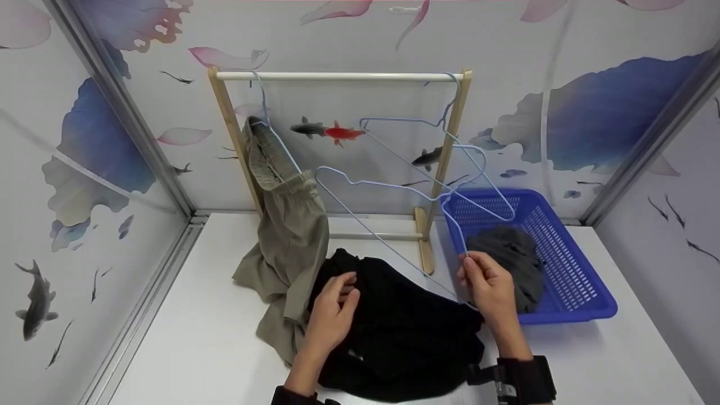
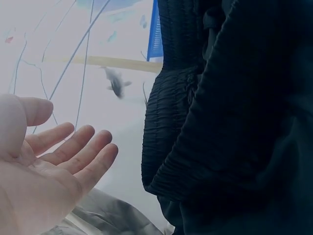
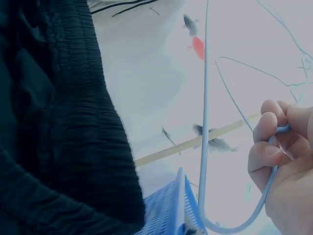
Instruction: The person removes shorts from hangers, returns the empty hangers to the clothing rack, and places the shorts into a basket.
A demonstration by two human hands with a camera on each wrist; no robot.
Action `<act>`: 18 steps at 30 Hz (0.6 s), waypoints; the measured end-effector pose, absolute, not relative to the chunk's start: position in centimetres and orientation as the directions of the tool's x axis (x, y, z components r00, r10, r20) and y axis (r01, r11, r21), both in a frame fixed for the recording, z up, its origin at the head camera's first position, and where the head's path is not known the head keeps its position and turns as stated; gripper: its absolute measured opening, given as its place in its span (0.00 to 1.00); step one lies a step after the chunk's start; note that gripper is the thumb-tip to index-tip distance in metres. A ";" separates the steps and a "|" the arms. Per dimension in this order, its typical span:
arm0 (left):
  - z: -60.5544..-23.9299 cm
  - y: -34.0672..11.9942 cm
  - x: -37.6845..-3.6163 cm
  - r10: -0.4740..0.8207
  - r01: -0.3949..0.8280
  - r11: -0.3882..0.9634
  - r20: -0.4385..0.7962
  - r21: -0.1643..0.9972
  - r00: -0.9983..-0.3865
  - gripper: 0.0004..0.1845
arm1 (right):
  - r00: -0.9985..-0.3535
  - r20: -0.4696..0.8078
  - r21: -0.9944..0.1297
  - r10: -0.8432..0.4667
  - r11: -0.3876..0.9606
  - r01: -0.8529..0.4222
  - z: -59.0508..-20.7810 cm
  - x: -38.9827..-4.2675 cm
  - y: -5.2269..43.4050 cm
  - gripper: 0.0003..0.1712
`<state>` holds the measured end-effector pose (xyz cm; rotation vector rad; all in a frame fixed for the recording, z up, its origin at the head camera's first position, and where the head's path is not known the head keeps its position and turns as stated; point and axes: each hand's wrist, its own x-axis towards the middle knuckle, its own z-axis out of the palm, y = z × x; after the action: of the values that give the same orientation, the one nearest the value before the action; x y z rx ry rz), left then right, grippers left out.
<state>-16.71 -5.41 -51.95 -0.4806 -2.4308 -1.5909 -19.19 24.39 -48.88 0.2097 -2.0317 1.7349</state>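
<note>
Head view: white table [image 1: 185,337] enclosed by fish-and-petal patterned walls; wooden drying rack [image 1: 343,76] at the far centre, an olive garment [image 1: 289,236] hung from its left end on a wire hanger and trailing onto the table, one empty pale-blue hanger [image 1: 419,126] hooked at the rack's right end. Blue mesh basket [image 1: 568,270] at right, holding a grey garment [image 1: 514,259]. Black garment [image 1: 405,332] lying crumpled at near centre, between the two hands. Right hand [image 1: 489,284], at the black garment's right edge, pinches the hook end of a second pale-blue wire hanger [image 1: 388,191]; the hanger's long axis slants from that hand up and to the far left, above the black cloth. Left hand [image 1: 333,306] rests flat on the black garment's left part, fingers straight and together, nearer the cloth than the right hand is. Left wrist view: left hand [image 2: 49,166] open, palm showing, fingers [image 2: 85,147] extended and slightly spread, clamped on nothing; black garment [image 2: 230,122] with its ribbed waistband directly to the right of the fingertips; olive cloth [image 2: 107,220] beneath. Right wrist view: right hand [image 3: 283,161] with fingers [image 3: 266,127] curled round the hanger's hook [image 3: 234,227]; the wire [image 3: 205,98] runs straight away from the fist; black garment [image 3: 63,127] to the left of it, basket corner [image 3: 168,210] below.
</note>
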 end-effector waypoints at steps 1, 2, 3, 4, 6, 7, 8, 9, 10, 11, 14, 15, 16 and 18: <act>-51.9 -5.4 -16.8 0.163 0.379 0.376 0.342 0.846 -0.925 0.19 | -0.884 0.435 -0.894 0.174 0.202 -0.400 -48.7 -19.3 24.4 0.11; -51.9 -5.4 -16.8 0.163 0.381 0.384 0.345 0.841 -0.924 0.19 | -0.883 0.436 -0.893 0.172 0.207 -0.400 -48.6 -19.4 24.4 0.11; -51.9 -5.4 -16.8 0.163 0.383 0.390 0.347 0.837 -0.924 0.19 | -0.883 0.437 -0.891 0.169 0.214 -0.400 -48.4 -19.6 24.3 0.11; -51.9 -5.4 -16.8 0.165 0.383 0.393 0.345 0.836 -0.924 0.19 | -0.883 0.440 -0.889 0.164 0.220 -0.402 -48.2 -19.7 24.3 0.11; -51.8 -5.5 -16.8 0.167 0.380 0.405 0.341 0.832 -0.925 0.19 | -0.882 0.445 -0.884 0.154 0.232 -0.406 -47.9 -20.0 24.3 0.10; -51.8 -5.5 -16.9 0.167 0.377 0.409 0.339 0.831 -0.926 0.19 | -0.881 0.449 -0.881 0.147 0.236 -0.410 -47.7 -20.1 24.3 0.11; -51.8 -5.5 -16.9 0.167 0.372 0.414 0.332 0.831 -0.928 0.19 | -0.880 0.453 -0.879 0.140 0.235 -0.415 -47.4 -20.2 24.3 0.11; -51.8 -5.5 -16.9 0.169 0.369 0.419 0.328 0.830 -0.929 0.19 | -0.878 0.459 -0.875 0.132 0.237 -0.422 -47.3 -20.4 24.3 0.11; -51.8 -5.5 -16.9 0.171 0.369 0.422 0.326 0.828 -0.930 0.19 | -0.876 0.467 -0.871 0.124 0.237 -0.431 -47.1 -20.5 24.3 0.11; -51.8 -5.5 -16.9 0.172 0.369 0.427 0.326 0.825 -0.929 0.19 | -0.872 0.475 -0.865 0.116 0.241 -0.439 -46.9 -20.7 24.3 0.11; -51.9 -5.5 -17.0 0.174 0.367 0.439 0.323 0.820 -0.930 0.19 | -0.864 0.495 -0.850 0.091 0.258 -0.460 -46.3 -21.1 24.2 0.11; -51.9 -5.5 -17.0 0.175 0.368 0.442 0.324 0.818 -0.930 0.19 | -0.862 0.500 -0.844 0.083 0.271 -0.464 -46.1 -21.3 24.2 0.11; -51.9 -5.5 -17.0 0.175 0.370 0.446 0.326 0.815 -0.929 0.19 | -0.861 0.503 -0.839 0.077 0.282 -0.465 -45.9 -21.4 24.2 0.11; -52.0 -5.5 -17.0 0.176 0.372 0.454 0.328 0.810 -0.928 0.19 | -0.859 0.507 -0.831 0.066 0.304 -0.467 -45.5 -21.6 24.1 0.11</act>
<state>-17.01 -5.48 -51.97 -0.4787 -2.5050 -1.4702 -21.62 24.14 -45.51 0.3558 -2.1266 1.5825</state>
